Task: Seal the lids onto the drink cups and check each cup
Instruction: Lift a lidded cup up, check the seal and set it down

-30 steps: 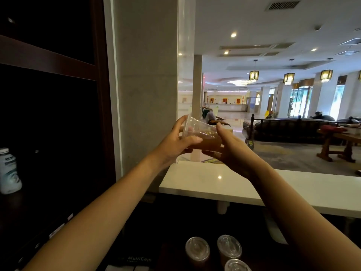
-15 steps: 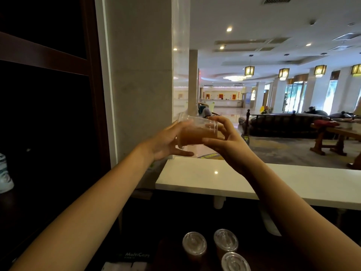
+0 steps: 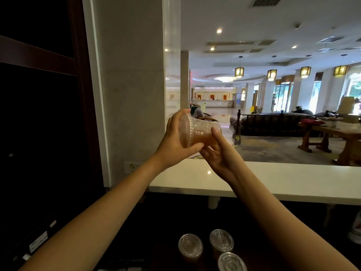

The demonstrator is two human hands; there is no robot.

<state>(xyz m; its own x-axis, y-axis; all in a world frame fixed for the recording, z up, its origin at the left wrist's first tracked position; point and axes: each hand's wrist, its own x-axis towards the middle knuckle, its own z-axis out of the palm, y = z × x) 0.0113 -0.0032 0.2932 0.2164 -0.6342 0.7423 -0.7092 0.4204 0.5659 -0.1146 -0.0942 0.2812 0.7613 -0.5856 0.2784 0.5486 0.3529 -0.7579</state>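
over a white counter (image 3: pixel 283 178) and above three lidded cups (image 3: pixel 190 246) standing close together in the dark below, left hand (image 3: pixel 173 143) wrapped round the lidded end and right hand (image 3: pixel 220 155) curled about the base of a clear cup (image 3: pixel 203 132) held on its side in the air, brown drink pooled along the lower wall, lid (image 3: pixel 185 132) on, facing left.

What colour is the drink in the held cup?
The drink in the cup is amber-brown; head view.
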